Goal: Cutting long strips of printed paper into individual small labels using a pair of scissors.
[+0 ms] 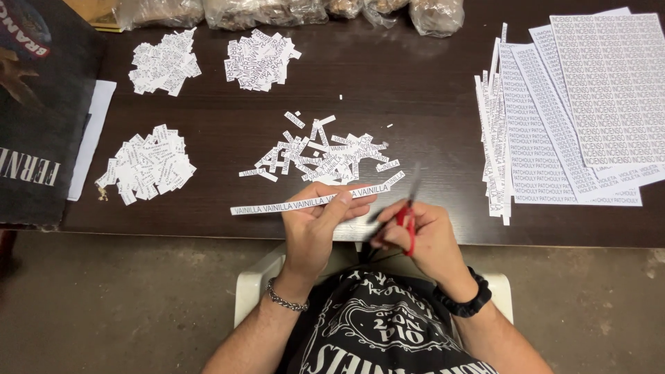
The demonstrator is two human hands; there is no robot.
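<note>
Over the near edge of the dark wooden table (429, 97), a long white paper strip (277, 205) printed with a repeated word lies almost level, pinched near its right end between the thumb and fingers of the left hand (320, 220). Just beside it, the right hand (422, 235) is closed around the red handles of a pair of scissors (409, 211), whose blurred blades point up toward the strip's right end. Beyond the strip lies a loose scatter of cut paper labels (325, 156). Three tidier heaps of labels sit further left and back (147, 165) (165, 62) (260, 59). Fanned printed sheets (589, 104) lie at the right, with narrow uncut strips (493, 149) along their left edge. Clear bags (277, 10) line the far edge.
</note>
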